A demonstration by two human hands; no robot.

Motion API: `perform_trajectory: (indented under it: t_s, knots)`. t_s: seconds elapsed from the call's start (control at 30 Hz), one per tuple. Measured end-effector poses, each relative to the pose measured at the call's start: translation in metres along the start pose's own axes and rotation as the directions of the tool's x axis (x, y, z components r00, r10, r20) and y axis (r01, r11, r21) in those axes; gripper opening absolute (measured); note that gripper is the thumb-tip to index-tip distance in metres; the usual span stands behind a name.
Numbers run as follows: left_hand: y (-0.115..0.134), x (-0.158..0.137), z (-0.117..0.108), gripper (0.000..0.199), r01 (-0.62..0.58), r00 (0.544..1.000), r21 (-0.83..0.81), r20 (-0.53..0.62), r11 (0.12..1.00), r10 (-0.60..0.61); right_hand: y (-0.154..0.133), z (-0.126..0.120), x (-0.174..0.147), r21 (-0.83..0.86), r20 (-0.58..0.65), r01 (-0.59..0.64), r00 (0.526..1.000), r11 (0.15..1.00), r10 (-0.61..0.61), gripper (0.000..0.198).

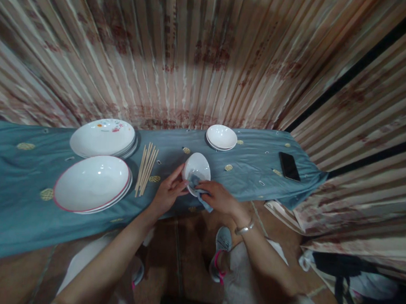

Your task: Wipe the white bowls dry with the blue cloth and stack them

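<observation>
A small white bowl (198,162) is tilted toward me over the front part of the table. My left hand (169,189) grips its left side, thumb at the near rim. In my right hand (219,197) is a blue-grey cloth (203,201), partly inside the bowl and partly hanging over its near rim. The right fingertips are bent over the cloth and partly hidden. Left of the bowl lie several light wooden chopsticks (146,169), side by side. Behind it stands a stack of small white bowls (221,137).
At the left are stacked large white dishes with a flower print (103,138) and a stack with red rims (91,183). A black phone (289,166) lies near the right end of the blue-green cloth-covered table (250,174). Patterned curtains (209,55) hang behind. A bag (354,273) sits lower right.
</observation>
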State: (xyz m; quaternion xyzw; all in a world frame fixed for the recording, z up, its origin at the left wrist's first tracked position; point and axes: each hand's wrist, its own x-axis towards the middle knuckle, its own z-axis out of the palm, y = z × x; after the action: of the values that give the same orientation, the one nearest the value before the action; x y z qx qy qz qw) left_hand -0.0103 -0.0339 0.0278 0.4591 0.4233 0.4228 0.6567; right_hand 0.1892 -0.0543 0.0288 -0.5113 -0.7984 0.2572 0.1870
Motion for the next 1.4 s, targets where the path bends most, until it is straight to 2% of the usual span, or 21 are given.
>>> perform_trajectory:
  t_s: [0.17, 0.27, 0.37, 0.5, 0.7, 0.9, 1.07, 1.27, 1.4]
  knots:
    - [0.002, -0.001, 0.0, 0.086, -0.008, 1.0, 0.023, -0.004, 1.0, 0.008, -0.011, -0.001, 0.006, 0.314, -0.021, 0.031, 0.999, 0.949, -0.026, 0.033]
    - [0.003, -0.003, 0.001, 0.085, -0.007, 1.0, 0.074, -0.011, 0.997, 0.008, -0.02, 0.001, 0.009, 0.403, -0.086, 0.015, 0.996, 0.915, 0.022, 0.032]
    - [0.005, -0.004, 0.001, 0.083, 0.007, 1.0, 0.11, -0.03, 0.994, -0.003, -0.027, 0.003, 0.013, 0.423, -0.165, 0.014, 0.984, 0.906, 0.062, 0.031]
    - [0.006, -0.004, 0.001, 0.071, -0.006, 0.998, 0.117, -0.065, 0.993, 0.014, -0.033, 0.007, 0.019, 0.428, -0.26, 0.019, 0.96, 0.904, 0.103, 0.028]
    - [0.005, -0.004, 0.001, 0.065, -0.035, 0.998, 0.054, -0.052, 0.998, 0.038, -0.038, 0.007, 0.033, 0.409, -0.407, 0.011, 0.897, 0.912, 0.172, 0.024]
    - [-0.005, -0.001, 0.0, 0.074, -0.036, 0.999, -0.01, 0.003, 0.999, 0.036, -0.045, 0.004, 0.047, 0.322, -0.506, -0.061, 0.832, 0.945, 0.226, 0.022]
    - [-0.014, 0.003, -0.002, 0.084, -0.084, 0.995, 0.04, -0.041, 0.996, 0.086, -0.048, 0.003, 0.053, 0.109, -0.584, -0.059, 0.804, 0.992, 0.112, 0.027]
    - [-0.006, -0.002, 0.0, 0.081, -0.096, 0.995, 0.045, 0.024, 0.994, 0.095, -0.029, 0.007, 0.062, -0.099, -0.566, -0.087, 0.825, 0.991, 0.016, 0.038]
    - [-0.003, -0.003, 0.0, 0.082, -0.085, 0.996, 0.026, 0.027, 0.996, 0.085, -0.007, 0.009, 0.067, -0.142, -0.561, -0.15, 0.827, 0.978, 0.046, 0.038]
